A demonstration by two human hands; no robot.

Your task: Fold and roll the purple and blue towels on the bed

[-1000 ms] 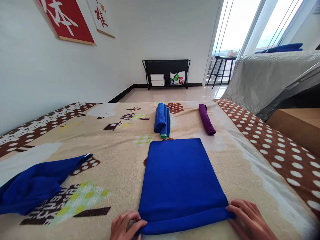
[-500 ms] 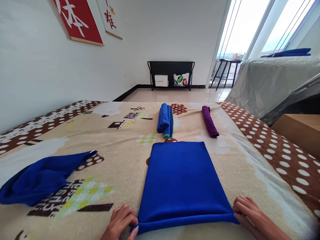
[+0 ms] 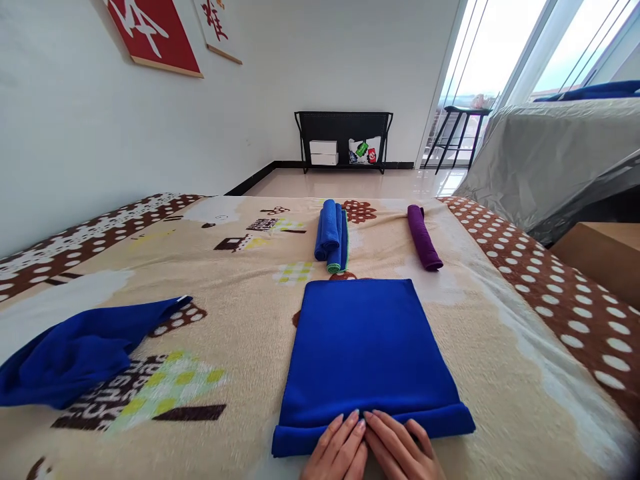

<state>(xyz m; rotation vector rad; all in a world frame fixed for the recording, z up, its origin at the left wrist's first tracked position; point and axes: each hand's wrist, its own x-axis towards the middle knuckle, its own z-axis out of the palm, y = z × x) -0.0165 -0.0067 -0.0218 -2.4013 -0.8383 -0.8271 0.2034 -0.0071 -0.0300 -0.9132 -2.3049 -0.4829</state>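
A blue towel (image 3: 367, 347) lies spread flat on the patterned blanket (image 3: 250, 347), its near edge folded over into a thick strip. My left hand (image 3: 337, 448) rests on the middle of that strip with its fingers stretched out. Beside it, my right hand (image 3: 400, 443) lies on the same strip, fingers extended, the fingertips of both hands almost meeting. Neither hand grips the cloth. Past the towel's far edge are rolled blue towels (image 3: 331, 233), one with a green edge. A purple rolled towel (image 3: 424, 237) lies to their right.
A crumpled blue cloth (image 3: 85, 350) lies at the left on the blanket. Beyond the bed stand a black rack (image 3: 344, 123) by the wall and a dark stool (image 3: 460, 127) by the window. At the right are plastic-covered furniture (image 3: 560, 147) and a cardboard box (image 3: 600, 257).
Both hands have let go of the near corners and moved inward to the middle of the towel's near edge. That edge is now folded over in a thicker strip. The view has shifted slightly.
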